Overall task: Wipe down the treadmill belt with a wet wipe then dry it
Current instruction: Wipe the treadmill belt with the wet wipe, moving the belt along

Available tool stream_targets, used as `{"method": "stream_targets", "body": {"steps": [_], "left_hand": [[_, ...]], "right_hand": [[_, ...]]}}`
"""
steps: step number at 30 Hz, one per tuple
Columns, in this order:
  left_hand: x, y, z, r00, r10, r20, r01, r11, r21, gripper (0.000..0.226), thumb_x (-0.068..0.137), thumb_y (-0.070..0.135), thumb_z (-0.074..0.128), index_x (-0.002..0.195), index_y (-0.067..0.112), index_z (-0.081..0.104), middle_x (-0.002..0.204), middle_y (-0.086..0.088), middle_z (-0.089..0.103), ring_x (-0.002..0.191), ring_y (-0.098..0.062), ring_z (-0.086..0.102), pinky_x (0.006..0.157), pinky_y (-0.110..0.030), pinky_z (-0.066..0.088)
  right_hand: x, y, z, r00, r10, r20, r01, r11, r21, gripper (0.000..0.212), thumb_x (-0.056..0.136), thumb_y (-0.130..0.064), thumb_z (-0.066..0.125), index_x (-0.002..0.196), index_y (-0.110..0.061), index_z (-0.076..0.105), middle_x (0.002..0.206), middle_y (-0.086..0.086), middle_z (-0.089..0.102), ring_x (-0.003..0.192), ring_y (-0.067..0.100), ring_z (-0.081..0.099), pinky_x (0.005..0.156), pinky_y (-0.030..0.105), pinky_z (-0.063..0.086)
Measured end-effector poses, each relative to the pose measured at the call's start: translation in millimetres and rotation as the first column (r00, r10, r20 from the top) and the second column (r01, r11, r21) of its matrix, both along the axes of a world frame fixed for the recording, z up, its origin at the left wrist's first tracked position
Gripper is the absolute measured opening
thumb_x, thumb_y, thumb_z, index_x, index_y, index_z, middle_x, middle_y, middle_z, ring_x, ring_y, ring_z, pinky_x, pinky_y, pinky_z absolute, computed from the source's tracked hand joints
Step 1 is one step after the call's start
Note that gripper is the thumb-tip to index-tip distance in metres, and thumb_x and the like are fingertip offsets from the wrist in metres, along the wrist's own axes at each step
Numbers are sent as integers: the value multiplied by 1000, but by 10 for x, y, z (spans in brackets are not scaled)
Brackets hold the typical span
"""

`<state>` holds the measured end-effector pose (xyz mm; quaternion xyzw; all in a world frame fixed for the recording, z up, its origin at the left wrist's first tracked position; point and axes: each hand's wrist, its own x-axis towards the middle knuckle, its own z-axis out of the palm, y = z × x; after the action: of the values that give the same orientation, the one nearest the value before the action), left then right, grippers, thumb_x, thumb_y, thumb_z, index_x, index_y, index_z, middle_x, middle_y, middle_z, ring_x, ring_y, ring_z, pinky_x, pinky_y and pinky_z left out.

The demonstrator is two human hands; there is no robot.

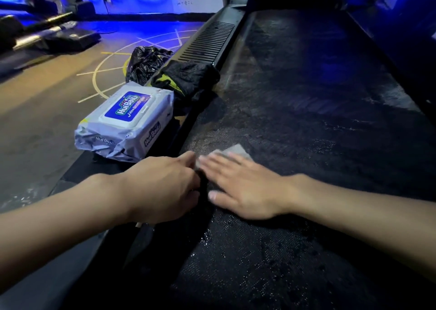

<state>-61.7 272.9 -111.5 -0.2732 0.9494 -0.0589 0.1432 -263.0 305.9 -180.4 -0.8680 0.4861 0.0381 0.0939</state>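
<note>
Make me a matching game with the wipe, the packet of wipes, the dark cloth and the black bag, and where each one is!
Things:
1. wet wipe
2. wipes packet
3. dark cloth
4. black plastic bag

Places:
A. on the floor beside the treadmill, behind the packet
B. flat on the belt under the right hand
C. lying on the side rail
D. just ahead of the left hand, left of the belt

Pairs: 1-B, 2-D, 3-C, 4-A
</note>
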Motion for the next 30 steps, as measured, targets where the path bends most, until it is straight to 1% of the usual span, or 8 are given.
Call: {"method": "stream_targets", "body": {"steps": [7,11,14,16,19,23,27,30], "left_hand": [[-123,44,-34,999,-29,27,31,999,-45,25,97,41,32,105,27,50,118,4,46,92,-23,63,78,-40,53],[-134,-43,-133,999,-34,-28,33,999,-43,30,94,40,31,108,26,54,108,5,48,98,-19,61,79,-36,52],[-159,-104,-136,979,-151,-134,152,988,-4,49,84,41,18,89,19,61,99,1,52,91,-18,57,86,-33,48],[-178,-106,-167,965,-204,-163,211,977,31,49,79,37,17,80,14,61,91,-2,58,86,-19,58,86,-33,49],[-196,-84,-209,961,-188,-201,194,981,14,36,78,34,20,86,16,50,86,-2,58,81,-22,60,77,-32,50],[-201,-58,-208,971,-121,-206,127,992,14,15,83,33,23,91,21,25,94,-2,53,88,-29,60,77,-43,51],[-230,-56,-237,977,-118,-175,123,992,13,11,89,31,29,92,23,22,93,0,52,88,-27,61,75,-43,51],[-264,-19,-217,990,-102,-96,99,995,-33,13,92,29,33,93,23,22,96,1,51,92,-26,60,77,-41,51]], "right_hand": [[-118,68,56,999,-46,1,46,999,-17,71,102,-56,12,159,-21,-11,167,-1,-9,151,12,-17,122,36,-13],[-182,289,58,999,45,1,-45,998,43,67,105,-52,17,159,-21,-6,166,-3,-11,150,9,-18,122,33,-14],[-341,86,72,993,-114,-10,114,993,9,68,104,-54,16,158,-24,-13,166,-4,-12,151,9,-18,123,40,-8],[-290,199,34,997,-62,-38,62,998,3,71,103,-56,15,159,-21,-11,166,-2,-13,151,11,-20,123,40,-11],[-276,426,18,999,40,-18,-39,999,34,68,104,-54,16,160,-19,-2,166,-3,-12,150,10,-20,123,36,-11],[-433,174,75,992,-128,-21,128,992,3,68,104,-54,15,159,-24,-11,167,-4,-10,151,9,-17,123,39,-10],[-355,496,29,1000,19,-22,-18,1000,20,68,104,-55,15,160,-22,-3,166,-3,-12,151,11,-20,122,35,-13],[-518,300,75,997,-69,-18,69,997,26,66,104,-53,15,159,-25,-9,167,-5,-10,151,9,-16,123,39,-9]]}}
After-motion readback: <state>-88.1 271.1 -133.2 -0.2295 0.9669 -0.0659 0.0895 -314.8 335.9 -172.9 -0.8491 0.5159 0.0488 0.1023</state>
